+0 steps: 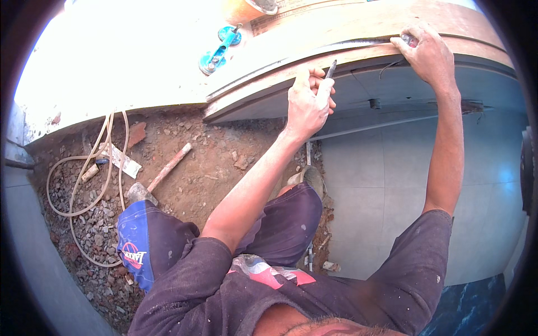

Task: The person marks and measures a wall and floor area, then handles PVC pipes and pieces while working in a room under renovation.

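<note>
My left hand (309,105) is closed around a dark marker-like pen (332,69), its tip pointing up past the fingers. It hovers just in front of the edge of a long wood-coloured board (314,68). Farther right, my right hand (430,55) grips a tape measure (411,40) against the board, its case mostly covered by my fingers. From there the tape's blade (364,42) runs left along the board, and its far end is lost in the glare.
A blue double suction lifter (226,45) and an orange bucket (246,8) stand beyond the board. Lower left, a wooden-handled hammer (168,168) and a looped pale hose (72,214) lie on rubble and dirt. Grey tiles (364,224) cover the right side.
</note>
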`<state>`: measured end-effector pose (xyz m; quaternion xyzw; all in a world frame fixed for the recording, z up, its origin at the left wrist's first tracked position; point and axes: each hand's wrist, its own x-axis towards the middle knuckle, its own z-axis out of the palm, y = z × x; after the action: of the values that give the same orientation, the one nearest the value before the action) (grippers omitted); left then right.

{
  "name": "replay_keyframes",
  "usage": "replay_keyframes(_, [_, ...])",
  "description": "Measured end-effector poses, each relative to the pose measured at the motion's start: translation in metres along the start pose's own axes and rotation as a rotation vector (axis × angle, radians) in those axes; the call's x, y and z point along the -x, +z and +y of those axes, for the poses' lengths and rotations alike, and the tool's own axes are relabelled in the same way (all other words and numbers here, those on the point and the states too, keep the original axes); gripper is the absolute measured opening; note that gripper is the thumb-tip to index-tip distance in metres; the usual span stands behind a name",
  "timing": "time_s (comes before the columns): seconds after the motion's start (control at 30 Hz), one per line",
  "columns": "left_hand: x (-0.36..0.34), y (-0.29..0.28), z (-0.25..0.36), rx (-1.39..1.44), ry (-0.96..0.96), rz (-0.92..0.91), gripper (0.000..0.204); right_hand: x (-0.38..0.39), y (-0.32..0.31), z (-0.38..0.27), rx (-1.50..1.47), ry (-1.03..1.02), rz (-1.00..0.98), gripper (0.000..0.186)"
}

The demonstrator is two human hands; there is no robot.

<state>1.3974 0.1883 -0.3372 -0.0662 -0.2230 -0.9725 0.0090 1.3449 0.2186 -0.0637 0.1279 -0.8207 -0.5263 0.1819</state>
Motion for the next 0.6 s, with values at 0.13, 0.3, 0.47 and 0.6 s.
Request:
replay_keyframes(0.13, [-0.005, 0.000, -0.002, 0.051, -0.033, -0.059, 0.016, 0.001, -0.001, 0.001, -0.008, -0.025, 0.046, 0.037])
replay_keyframes(0.3, [-0.005, -0.001, -0.006, 0.157, -0.090, -0.111, 0.017, 0.000, -0.001, 0.004, -0.018, -0.043, 0.033, 0.037])
replay_keyframes(0.47, [-0.003, -0.003, -0.010, 0.164, -0.088, -0.117, 0.020, 0.004, -0.002, 0.003, -0.021, -0.037, 0.045, 0.038])
replay_keyframes(0.6, [0.002, -0.010, -0.012, 0.170, -0.124, -0.088, 0.020, -0.001, -0.006, 0.002, -0.056, -0.022, -0.039, 0.042])
